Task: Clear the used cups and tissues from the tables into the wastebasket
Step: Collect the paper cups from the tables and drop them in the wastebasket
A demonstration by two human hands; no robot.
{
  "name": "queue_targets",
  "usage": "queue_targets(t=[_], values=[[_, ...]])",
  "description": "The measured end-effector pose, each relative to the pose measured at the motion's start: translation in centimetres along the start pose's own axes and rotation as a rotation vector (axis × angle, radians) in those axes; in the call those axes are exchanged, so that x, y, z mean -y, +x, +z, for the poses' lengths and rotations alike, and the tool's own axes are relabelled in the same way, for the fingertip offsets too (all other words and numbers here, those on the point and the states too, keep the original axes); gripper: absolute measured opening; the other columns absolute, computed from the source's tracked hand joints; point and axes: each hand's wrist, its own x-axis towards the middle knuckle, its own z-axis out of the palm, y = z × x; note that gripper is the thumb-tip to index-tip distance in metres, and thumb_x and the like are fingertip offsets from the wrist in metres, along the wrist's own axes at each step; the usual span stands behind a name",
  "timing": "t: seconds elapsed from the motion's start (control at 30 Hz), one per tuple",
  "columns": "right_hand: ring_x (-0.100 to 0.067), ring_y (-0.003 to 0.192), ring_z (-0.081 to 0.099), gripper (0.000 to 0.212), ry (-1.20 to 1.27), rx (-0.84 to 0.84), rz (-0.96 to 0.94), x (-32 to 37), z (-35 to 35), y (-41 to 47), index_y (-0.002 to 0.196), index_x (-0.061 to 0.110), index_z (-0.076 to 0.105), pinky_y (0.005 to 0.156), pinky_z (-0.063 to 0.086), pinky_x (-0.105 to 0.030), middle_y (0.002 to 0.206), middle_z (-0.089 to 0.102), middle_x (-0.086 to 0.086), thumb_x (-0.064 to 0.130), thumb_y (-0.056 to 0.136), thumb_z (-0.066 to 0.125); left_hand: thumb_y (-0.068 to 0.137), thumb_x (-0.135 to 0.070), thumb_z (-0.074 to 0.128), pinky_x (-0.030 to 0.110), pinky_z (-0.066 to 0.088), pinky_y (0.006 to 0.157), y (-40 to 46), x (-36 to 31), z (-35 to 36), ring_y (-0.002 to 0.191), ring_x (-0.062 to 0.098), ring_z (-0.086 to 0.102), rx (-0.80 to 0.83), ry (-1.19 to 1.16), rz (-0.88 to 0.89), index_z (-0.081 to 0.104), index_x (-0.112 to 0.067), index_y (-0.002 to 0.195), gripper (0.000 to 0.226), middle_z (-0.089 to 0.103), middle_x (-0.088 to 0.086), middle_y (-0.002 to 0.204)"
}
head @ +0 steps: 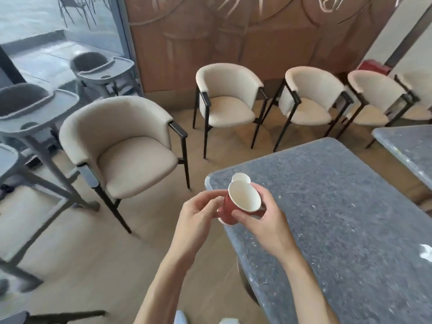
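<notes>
1. The right hand (264, 220) has its grip curled round a red paper cup (236, 204), thumb at the front below the rim and fingers wrapped behind; the cup's far side is hidden by those fingers.
2. The left hand (198, 213) pinches the cup's lower end with bent fingers; what its fingertips touch is hard to make out.
3. The cup is tilted, its white inside facing the camera, held in the air over the near-left corner of the grey speckled worktop (339, 218).
4. A second white rim (240, 177) peeks out just behind the first; the rest of that cup is hidden.
5. A small white scrap (424, 252) lies at the worktop's right edge, cut off by the frame.
6. A beige chair (124, 148) stands on the floor to the left, blurred.
</notes>
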Motion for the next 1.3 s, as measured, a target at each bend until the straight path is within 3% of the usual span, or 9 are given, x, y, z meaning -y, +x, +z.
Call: queue_targets(t=[0.1, 0.33, 0.53, 0.67, 0.77, 0.93, 1.07, 1.17, 1.3], values=[[0.002, 0.113, 0.064, 0.067, -0.010, -0.114, 0.049, -0.8, -0.7, 2.4, 0.128, 0.045, 0.053, 0.095, 0.052, -0.024, 0.125, 0.066, 0.018, 0.019, 0.078, 0.088, 0.100, -0.004, 0.054, 0.023, 0.056, 0.082, 4.2, -0.2, 0.2, 0.094, 0.014, 0.074, 0.076, -0.016, -0.048, 0.080, -0.020, 0.099, 0.031, 0.079, -0.002, 0.098], [-0.013, 0.120, 0.062, 0.071, -0.039, -0.361, 0.182, -4.9, -2.4, 10.0, 0.135, 0.033, 0.051, 0.103, 0.051, -0.038, 0.132, 0.062, 0.010, 0.026, 0.075, 0.089, 0.102, -0.007, 0.052, 0.037, 0.057, 0.089, 14.5, 1.5, -1.6, 0.108, 0.026, 0.070, 0.028, 0.005, -0.118, 0.079, -0.013, 0.102, 0.027, 0.077, 0.005, 0.109], [-0.020, 0.133, 0.048, 0.083, -0.131, -0.319, 0.259, -9.0, -0.9, 17.2, 0.144, 0.018, 0.046, 0.107, 0.040, -0.029, 0.142, 0.052, -0.001, 0.014, 0.074, 0.090, 0.102, -0.006, 0.053, 0.046, 0.057, 0.096, 20.2, 1.9, -0.1, 0.107, 0.027, 0.070, 0.078, 0.110, -0.183, 0.078, -0.012, 0.099, 0.026, 0.077, 0.005, 0.108], [-0.020, 0.138, 0.040, 0.086, -0.176, -0.271, 0.306, -11.4, 0.4, 20.0, 0.147, 0.015, 0.041, 0.097, 0.030, -0.015, 0.146, 0.046, -0.004, 0.012, 0.076, 0.088, 0.100, -0.007, 0.055, 0.044, 0.058, 0.093, 23.5, 2.3, 1.4, 0.105, 0.026, 0.070, 0.092, 0.153, -0.210, 0.078, -0.010, 0.099, 0.024, 0.077, 0.005, 0.105], [-0.024, 0.139, 0.037, 0.087, -0.239, -0.212, 0.353, -13.0, 1.2, 20.9, 0.150, 0.013, 0.038, 0.098, 0.030, -0.018, 0.147, 0.045, -0.006, 0.015, 0.077, 0.087, 0.100, -0.007, 0.055, 0.042, 0.059, 0.091, 25.3, 3.2, 1.9, 0.104, 0.023, 0.071, 0.107, 0.193, -0.235, 0.078, -0.010, 0.099, 0.023, 0.077, 0.003, 0.105], [-0.026, 0.145, 0.029, 0.105, -0.318, -0.105, 0.411, -14.7, 2.3, 20.7, 0.157, 0.010, 0.024, 0.113, 0.025, -0.028, 0.154, 0.035, -0.009, 0.020, 0.075, 0.088, 0.100, -0.008, 0.056, 0.039, 0.060, 0.088, 27.9, 5.1, 2.9, 0.100, 0.018, 0.071, 0.147, 0.316, -0.292, 0.078, -0.017, 0.098, 0.024, 0.077, -0.005, 0.101], [-0.024, 0.142, 0.033, 0.093, -0.332, -0.149, 0.380, -15.2, 2.9, 20.2, 0.154, 0.011, 0.033, 0.117, 0.030, -0.033, 0.152, 0.038, -0.005, 0.022, 0.078, 0.086, 0.099, -0.012, 0.058, 0.039, 0.060, 0.089, 29.6, 6.9, 3.7, 0.093, 0.005, 0.070, 0.218, 0.434, -0.297, 0.077, -0.025, 0.100, 0.023, 0.076, -0.014, 0.099], [-0.026, 0.138, 0.041, 0.080, -0.362, -0.223, 0.361, -15.3, 3.8, 20.3, 0.148, 0.010, 0.044, 0.112, 0.039, -0.039, 0.147, 0.045, -0.005, 0.020, 0.079, 0.085, 0.098, -0.014, 0.057, 0.044, 0.058, 0.092, 30.1, 8.0, 4.4, 0.090, 0.007, 0.070, 0.322, 0.494, -0.345, 0.076, -0.027, 0.103, 0.023, 0.075, -0.015, 0.094], [-0.023, 0.135, 0.043, 0.073, -0.414, -0.281, 0.388, -15.3, 5.1, 20.5, 0.147, 0.013, 0.047, 0.109, 0.037, -0.027, 0.145, 0.049, -0.001, 0.016, 0.082, 0.081, 0.098, -0.020, 0.061, 0.045, 0.055, 0.098, 30.8, 9.1, 4.3, 0.098, 0.010, 0.069, 0.470, 0.563, -0.399, 0.074, -0.023, 0.114, 0.021, 0.074, -0.013, 0.103]])
